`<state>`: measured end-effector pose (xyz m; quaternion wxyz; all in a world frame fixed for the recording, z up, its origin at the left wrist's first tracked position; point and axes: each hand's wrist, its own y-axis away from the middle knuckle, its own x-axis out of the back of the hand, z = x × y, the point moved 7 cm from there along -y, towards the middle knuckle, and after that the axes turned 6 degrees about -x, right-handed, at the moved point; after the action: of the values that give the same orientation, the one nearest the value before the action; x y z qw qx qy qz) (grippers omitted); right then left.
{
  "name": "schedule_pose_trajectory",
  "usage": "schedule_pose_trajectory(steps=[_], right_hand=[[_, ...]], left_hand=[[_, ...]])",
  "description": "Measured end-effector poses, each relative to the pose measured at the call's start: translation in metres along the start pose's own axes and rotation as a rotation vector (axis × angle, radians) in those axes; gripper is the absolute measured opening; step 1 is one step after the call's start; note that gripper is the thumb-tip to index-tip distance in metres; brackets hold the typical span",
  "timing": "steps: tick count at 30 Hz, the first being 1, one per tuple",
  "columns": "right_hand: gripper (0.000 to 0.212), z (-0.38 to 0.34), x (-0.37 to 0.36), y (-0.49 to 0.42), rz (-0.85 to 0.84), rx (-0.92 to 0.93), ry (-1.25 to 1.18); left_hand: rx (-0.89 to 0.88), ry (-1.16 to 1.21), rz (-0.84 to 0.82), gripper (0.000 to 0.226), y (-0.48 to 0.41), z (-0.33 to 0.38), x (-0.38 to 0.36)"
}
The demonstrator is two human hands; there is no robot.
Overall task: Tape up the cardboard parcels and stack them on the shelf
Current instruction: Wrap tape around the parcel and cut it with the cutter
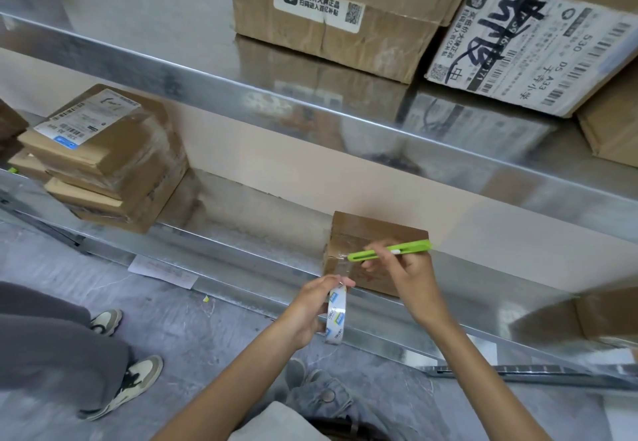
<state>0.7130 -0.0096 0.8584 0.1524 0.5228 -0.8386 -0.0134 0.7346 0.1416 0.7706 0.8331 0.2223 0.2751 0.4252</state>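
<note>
A small cardboard parcel (366, 233) rests on the lower metal shelf (241, 254), near its front edge. My left hand (310, 313) grips a roll of clear tape (335, 316) just below and in front of the parcel; a strip of tape runs up from the roll onto the parcel's front face. My right hand (411, 278) holds a green utility knife (390, 250) like a pen, its tip at the tape strip on the parcel's left front corner.
A stack of taped parcels (103, 161) sits at the left of the lower shelf. Larger labelled boxes (331, 16) fill the upper shelf (207, 75). Another person's legs and shoes (134, 385) stand on the floor at left. A paper sheet (162, 271) lies on the floor.
</note>
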Motion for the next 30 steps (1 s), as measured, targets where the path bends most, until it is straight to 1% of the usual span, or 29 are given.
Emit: schedule_pose_trajectory(steps=[2, 7, 11, 14, 17, 19, 21, 23, 25, 26, 27, 28, 30], right_hand=[[0.015, -0.002, -0.004, 0.004, -0.045, 0.065, 0.116], [0.016, -0.002, -0.016, 0.005, -0.109, 0.148, 0.306], [0.013, -0.001, -0.022, 0.005, -0.153, 0.201, 0.378], [0.029, -0.003, -0.025, 0.005, -0.202, 0.271, 0.447], [0.036, 0.008, -0.028, 0.005, -0.257, 0.323, 0.602], [0.035, 0.012, -0.022, 0.004, -0.185, 0.289, 0.603], [0.029, 0.004, -0.012, 0.005, -0.037, 0.256, 0.483], [0.03, -0.01, -0.003, 0.007, 0.099, 0.245, 0.381], [0.028, -0.021, 0.0, 0.004, 0.178, 0.26, 0.381], [0.023, -0.026, -0.003, 0.0, 0.182, 0.29, 0.446], [0.018, -0.029, -0.008, -0.004, 0.162, 0.34, 0.575], [0.018, -0.028, -0.017, -0.008, 0.121, 0.401, 0.73], [0.033, -0.017, -0.032, -0.014, 0.051, 0.501, 0.981]], left_hand=[[-0.001, -0.001, 0.0, 0.027, 0.001, 0.001, 0.0], [0.013, 0.011, -0.002, 0.028, 0.004, 0.0, -0.002], [0.012, 0.016, 0.002, 0.027, 0.004, 0.001, -0.002], [0.009, 0.034, 0.005, 0.028, 0.004, 0.002, -0.002], [0.0, 0.035, 0.009, 0.033, 0.003, 0.003, -0.001], [-0.015, 0.021, 0.008, 0.034, 0.002, 0.004, -0.001], [-0.022, 0.014, 0.006, 0.033, 0.002, 0.004, -0.001], [-0.022, 0.005, 0.001, 0.033, 0.002, 0.002, -0.001], [-0.018, -0.01, 0.0, 0.033, 0.001, 0.001, -0.001], [-0.02, -0.017, 0.001, 0.033, 0.0, 0.0, 0.0], [-0.023, -0.02, 0.003, 0.033, -0.001, -0.001, 0.0], [-0.024, -0.023, 0.004, 0.032, -0.001, -0.001, 0.001], [-0.024, -0.033, 0.009, 0.03, -0.002, -0.003, 0.001]])
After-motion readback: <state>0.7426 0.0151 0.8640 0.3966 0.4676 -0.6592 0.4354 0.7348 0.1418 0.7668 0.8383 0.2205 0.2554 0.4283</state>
